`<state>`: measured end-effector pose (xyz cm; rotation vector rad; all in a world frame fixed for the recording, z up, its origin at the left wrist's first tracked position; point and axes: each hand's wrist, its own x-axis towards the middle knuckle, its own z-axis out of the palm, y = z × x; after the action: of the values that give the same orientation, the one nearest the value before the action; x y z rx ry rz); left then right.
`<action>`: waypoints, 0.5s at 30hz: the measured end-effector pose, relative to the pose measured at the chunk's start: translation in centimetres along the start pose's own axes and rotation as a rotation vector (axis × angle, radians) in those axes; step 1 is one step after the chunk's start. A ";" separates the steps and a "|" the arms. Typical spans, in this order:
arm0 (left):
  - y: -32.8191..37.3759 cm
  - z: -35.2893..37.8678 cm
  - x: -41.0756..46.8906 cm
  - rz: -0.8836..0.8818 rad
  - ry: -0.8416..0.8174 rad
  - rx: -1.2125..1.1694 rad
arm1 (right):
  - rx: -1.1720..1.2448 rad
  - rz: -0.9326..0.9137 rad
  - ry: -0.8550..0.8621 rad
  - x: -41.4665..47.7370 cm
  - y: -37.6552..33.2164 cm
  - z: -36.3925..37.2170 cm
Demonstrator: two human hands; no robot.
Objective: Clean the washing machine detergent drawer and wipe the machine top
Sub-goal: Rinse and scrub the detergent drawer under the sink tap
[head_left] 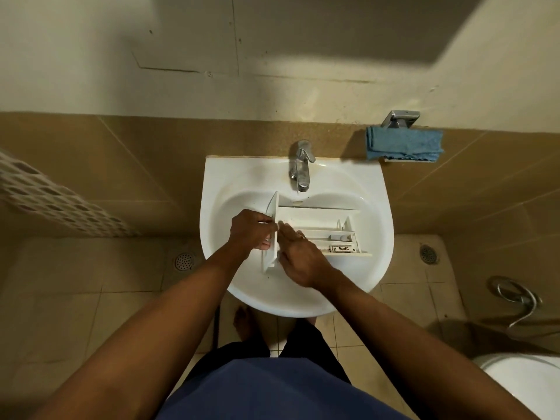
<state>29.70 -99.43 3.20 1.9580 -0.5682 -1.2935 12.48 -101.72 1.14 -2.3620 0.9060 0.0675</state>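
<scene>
The white detergent drawer (pixel 321 227) lies sideways across the bowl of the white sink (pixel 372 189), its front panel at the left and its compartments facing up. My left hand (pixel 251 231) grips the front panel from the left side, fingers curled over its edge. My right hand (pixel 298 257) rests inside the drawer just behind the panel, fingers pressed against the inner wall; I cannot tell whether it holds anything. A blue cloth (pixel 404 144) hangs on a wall holder right of the tap.
A chrome tap (pixel 300 168) stands over the back of the basin. Floor drains (pixel 184 261) sit left and right of the sink. A toilet rim (pixel 527 380) and a spray hose (pixel 515 294) are at the lower right. A white perforated basket (pixel 45 195) is at the left.
</scene>
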 end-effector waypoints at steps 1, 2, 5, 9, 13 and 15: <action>0.0 0.0 0.0 0.004 0.003 -0.001 | -0.088 -0.048 -0.010 -0.8 0.0 0.5; 0.0 0.1 0.0 0.006 0.006 -0.004 | -0.143 -0.076 -0.014 -1.7 0.0 0.6; -0.1 0.1 0.1 0.005 0.005 -0.003 | -0.284 -0.163 -0.048 -4.7 -0.2 0.4; 0.0 0.2 0.1 0.000 0.003 0.006 | -0.397 -0.091 -0.051 -3.5 0.5 -0.6; 0.0 0.1 0.2 -0.009 0.009 0.016 | -0.354 0.001 -0.051 -0.7 0.8 -1.3; 0.1 0.1 0.2 -0.004 0.007 0.009 | -0.352 0.023 -0.037 -1.3 0.2 -0.6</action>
<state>29.67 -99.68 3.10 1.9716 -0.5683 -1.2878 11.21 -101.40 1.86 -2.6617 0.9690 0.3011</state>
